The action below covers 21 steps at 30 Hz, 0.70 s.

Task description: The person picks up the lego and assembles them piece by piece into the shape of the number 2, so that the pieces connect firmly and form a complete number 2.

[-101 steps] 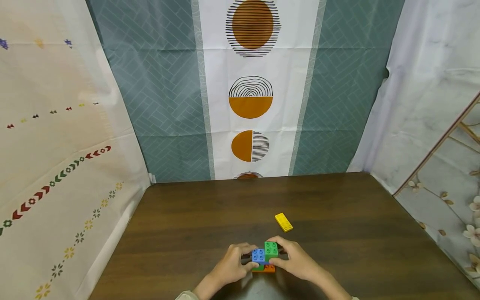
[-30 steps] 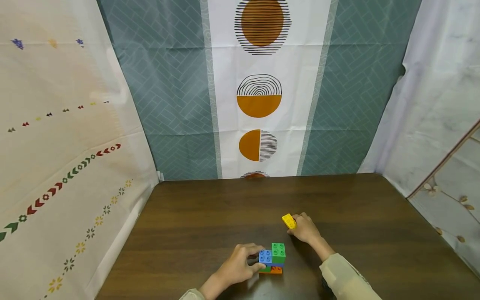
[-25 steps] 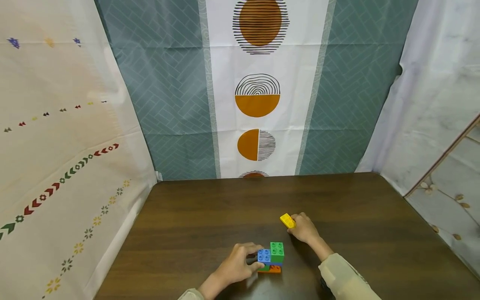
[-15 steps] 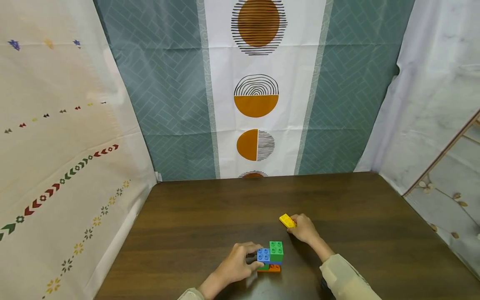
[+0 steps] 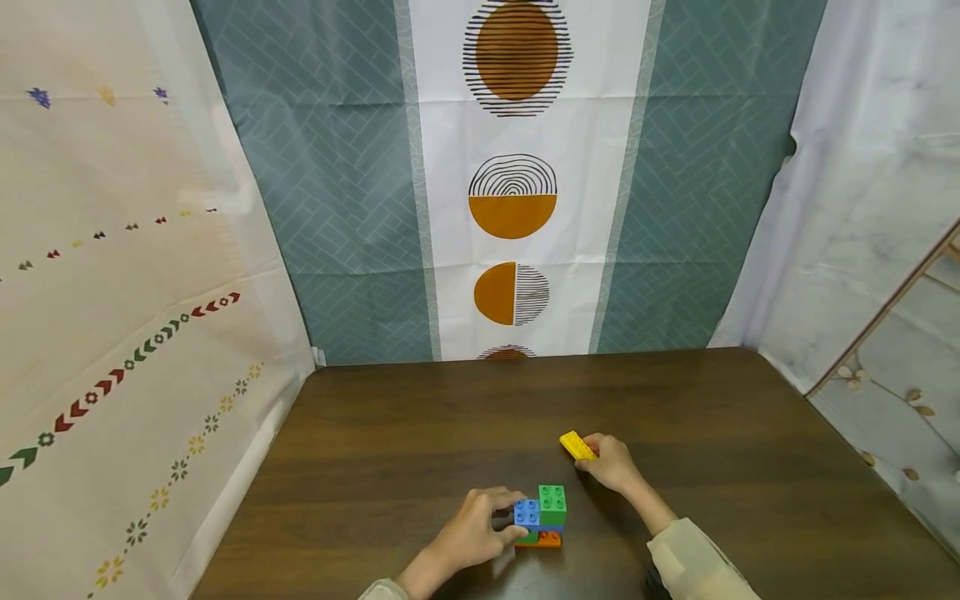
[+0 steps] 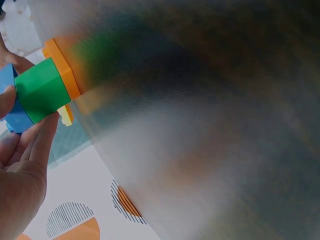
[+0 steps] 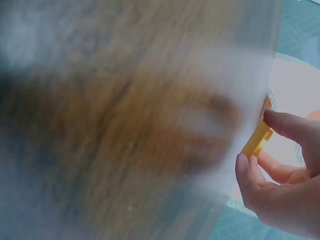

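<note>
Near the table's front stands a small stack of toy building bricks. Its top has a blue brick (image 5: 527,512) on the left and a taller green brick (image 5: 552,503) on the right, above a lower green brick (image 6: 42,91) and an orange plate (image 5: 551,540). My left hand (image 5: 476,530) grips the stack from the left, thumb in front and fingers behind. Farther back and to the right, my right hand (image 5: 611,463) pinches one end of a thin yellow brick (image 5: 575,444) between thumb and fingers. The right wrist view shows this brick edge-on, studs partly hidden by the fingers.
The dark wooden table (image 5: 390,433) is glossy. Behind it hangs a patterned curtain (image 5: 345,208), and a cream cloth (image 5: 172,400) borders the left side. A marbled, flowered cloth (image 5: 870,250) borders the right.
Both hands were at the stack 3.4 s ago; my right hand has since moved back and right and taken hold of the yellow brick. My left hand has stayed on the stack.
</note>
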Each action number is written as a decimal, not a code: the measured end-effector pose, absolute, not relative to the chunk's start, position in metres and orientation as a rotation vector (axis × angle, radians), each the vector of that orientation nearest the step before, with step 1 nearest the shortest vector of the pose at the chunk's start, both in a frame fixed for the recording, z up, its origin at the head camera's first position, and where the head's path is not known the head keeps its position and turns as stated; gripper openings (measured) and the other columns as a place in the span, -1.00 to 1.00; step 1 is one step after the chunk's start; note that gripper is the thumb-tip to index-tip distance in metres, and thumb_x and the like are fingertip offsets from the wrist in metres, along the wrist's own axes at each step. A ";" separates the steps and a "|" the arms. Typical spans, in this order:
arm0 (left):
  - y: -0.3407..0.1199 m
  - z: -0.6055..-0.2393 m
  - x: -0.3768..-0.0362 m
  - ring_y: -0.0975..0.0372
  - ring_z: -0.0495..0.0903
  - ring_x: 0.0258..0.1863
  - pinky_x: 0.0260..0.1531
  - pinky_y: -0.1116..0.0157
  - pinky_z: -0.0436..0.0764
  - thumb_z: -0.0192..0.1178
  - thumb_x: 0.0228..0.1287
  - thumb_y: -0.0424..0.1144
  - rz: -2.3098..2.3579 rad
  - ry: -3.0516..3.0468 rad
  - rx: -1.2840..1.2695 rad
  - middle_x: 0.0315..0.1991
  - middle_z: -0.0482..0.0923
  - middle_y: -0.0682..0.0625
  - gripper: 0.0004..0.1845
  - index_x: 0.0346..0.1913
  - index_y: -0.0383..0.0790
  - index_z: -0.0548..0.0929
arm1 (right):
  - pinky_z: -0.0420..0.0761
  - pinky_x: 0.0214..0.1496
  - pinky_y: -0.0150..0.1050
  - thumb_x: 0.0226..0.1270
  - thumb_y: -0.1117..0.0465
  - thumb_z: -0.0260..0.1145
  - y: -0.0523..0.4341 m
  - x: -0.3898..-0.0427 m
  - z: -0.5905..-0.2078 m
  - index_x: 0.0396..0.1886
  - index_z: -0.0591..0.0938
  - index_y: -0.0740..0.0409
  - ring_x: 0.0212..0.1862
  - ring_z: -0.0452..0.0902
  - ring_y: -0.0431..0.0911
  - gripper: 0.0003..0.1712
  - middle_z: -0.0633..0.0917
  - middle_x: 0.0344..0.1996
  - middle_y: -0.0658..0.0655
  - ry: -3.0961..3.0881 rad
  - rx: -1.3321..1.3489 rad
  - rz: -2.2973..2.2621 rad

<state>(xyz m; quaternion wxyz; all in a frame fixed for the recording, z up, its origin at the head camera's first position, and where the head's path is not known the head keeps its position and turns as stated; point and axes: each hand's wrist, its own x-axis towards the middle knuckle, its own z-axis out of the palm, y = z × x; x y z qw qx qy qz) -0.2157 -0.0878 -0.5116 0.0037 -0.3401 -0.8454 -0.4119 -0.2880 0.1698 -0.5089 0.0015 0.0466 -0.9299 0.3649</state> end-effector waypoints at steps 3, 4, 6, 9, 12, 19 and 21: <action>-0.088 -0.513 -0.216 0.41 0.63 -0.17 -0.09 0.36 0.69 0.37 0.18 -0.29 -1.301 -2.623 -1.088 -0.20 0.71 0.03 -0.73 -0.04 -0.23 0.69 | 0.66 -0.15 -0.11 0.14 0.25 0.44 0.173 -0.283 -0.507 0.01 0.58 0.50 -0.17 0.62 0.08 -0.50 0.69 -0.14 0.40 -2.867 0.226 1.193; -0.088 -0.513 -0.216 0.41 0.62 -0.17 -0.08 0.35 0.69 0.37 0.17 -0.30 -1.297 -2.610 -1.101 -0.21 0.71 0.02 -0.73 -0.05 -0.24 0.69 | 0.66 -0.16 -0.13 0.15 0.23 0.44 0.174 -0.281 -0.504 0.01 0.59 0.49 -0.18 0.61 0.07 -0.50 0.70 -0.14 0.39 -2.857 0.242 1.214; -0.088 -0.513 -0.217 0.42 0.62 -0.19 -0.08 0.34 0.69 0.37 0.17 -0.32 -1.284 -2.588 -1.123 -0.23 0.71 0.02 -0.74 -0.07 -0.24 0.69 | 0.66 -0.17 -0.17 0.16 0.21 0.43 0.174 -0.278 -0.498 0.02 0.59 0.47 -0.18 0.60 0.04 -0.50 0.70 -0.13 0.39 -2.844 0.265 1.258; -0.088 -0.513 -0.218 0.42 0.63 -0.19 -0.08 0.36 0.69 0.38 0.16 -0.34 -1.267 -2.574 -1.131 -0.22 0.71 0.01 -0.75 -0.08 -0.24 0.69 | 0.66 -0.12 -0.15 0.17 0.23 0.42 0.172 -0.275 -0.485 0.07 0.58 0.43 -0.12 0.60 0.06 -0.49 0.69 -0.06 0.38 -2.851 0.251 1.334; -0.089 -0.512 -0.218 0.41 0.63 -0.18 -0.08 0.36 0.69 0.38 0.15 -0.33 -1.275 -2.585 -1.114 -0.22 0.71 0.02 -0.75 -0.08 -0.23 0.69 | 0.67 -0.10 -0.16 0.17 0.25 0.42 0.169 -0.271 -0.475 0.10 0.58 0.42 -0.08 0.60 0.06 -0.48 0.68 -0.02 0.37 -2.854 0.242 1.369; -0.090 -0.511 -0.218 0.41 0.62 -0.18 -0.08 0.35 0.69 0.37 0.18 -0.30 -1.296 -2.617 -1.104 -0.22 0.71 0.02 -0.74 -0.05 -0.22 0.69 | 0.69 -0.04 -0.10 0.16 0.27 0.43 0.165 -0.263 -0.463 0.07 0.60 0.39 -0.06 0.62 0.08 -0.51 0.69 -0.03 0.36 -2.846 0.261 1.365; -0.090 -0.512 -0.218 0.40 0.62 -0.17 -0.08 0.36 0.68 0.37 0.18 -0.30 -1.285 -2.615 -1.108 -0.22 0.71 0.03 -0.74 -0.05 -0.22 0.69 | 0.69 -0.02 -0.08 0.16 0.26 0.43 0.164 -0.260 -0.460 0.06 0.61 0.37 -0.06 0.62 0.08 -0.53 0.70 -0.05 0.33 -2.849 0.264 1.360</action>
